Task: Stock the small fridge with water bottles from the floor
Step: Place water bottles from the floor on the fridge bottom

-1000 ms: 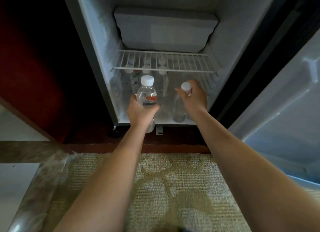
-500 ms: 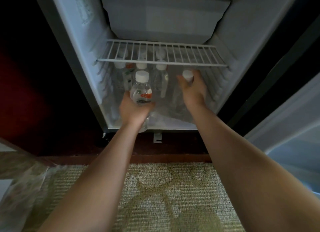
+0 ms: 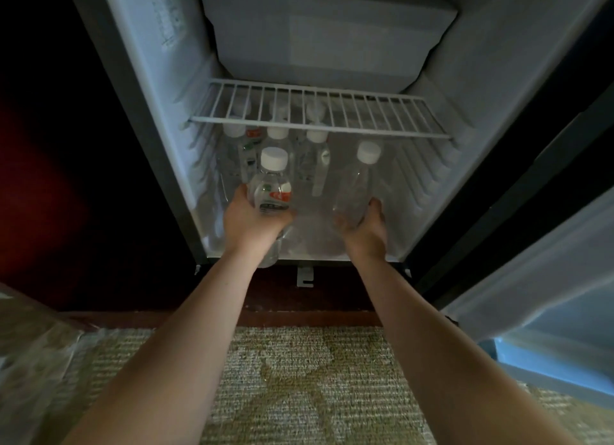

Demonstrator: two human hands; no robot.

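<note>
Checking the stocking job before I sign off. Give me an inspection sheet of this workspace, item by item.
Surface: fridge floor, white, partly filled; wire shelf above it bare.
Job's things: three capped bottles upright at the back under the shelf; labelled bottle at front left; clear bottle at front right.
Clutter: nothing seen.
Grips: left hand wrapped round the labelled bottle; right hand cupping the base of the clear bottle.
Cables: nothing seen.
Surroundings: fridge door open at right; patterned carpet in front; dark wood cabinet at left; clear plastic wrap on the floor at lower left.
</note>
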